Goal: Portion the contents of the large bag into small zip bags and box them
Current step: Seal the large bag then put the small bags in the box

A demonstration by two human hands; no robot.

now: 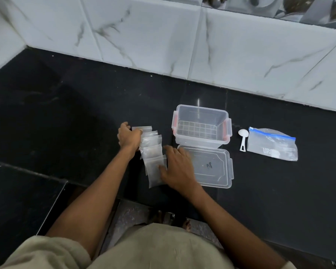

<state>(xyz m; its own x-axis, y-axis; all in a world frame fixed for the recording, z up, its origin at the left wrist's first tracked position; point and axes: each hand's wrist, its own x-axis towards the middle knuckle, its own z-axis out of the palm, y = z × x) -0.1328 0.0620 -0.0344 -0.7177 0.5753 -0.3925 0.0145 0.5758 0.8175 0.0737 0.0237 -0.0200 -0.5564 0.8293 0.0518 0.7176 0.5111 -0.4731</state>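
Several small clear zip bags (152, 152) lie in an overlapping row on the black counter. My left hand (128, 137) rests on the far end of the row, its fingers curled over the top bags. My right hand (176, 166) lies with spread fingers on the near end of the row, its thumb touching the nearest bag. A clear plastic box (201, 127) with red-tinted clips stands open and empty to the right of the bags. Its clear lid (213, 167) lies flat in front of it. The large zip bag (272, 144) with a blue seal lies far right, nearly flat.
A white plastic scoop (243, 138) lies between the box and the large bag. A white marble-tiled wall (163, 35) rises behind the black counter (66, 113). The counter's front edge and a lower step run along the bottom left.
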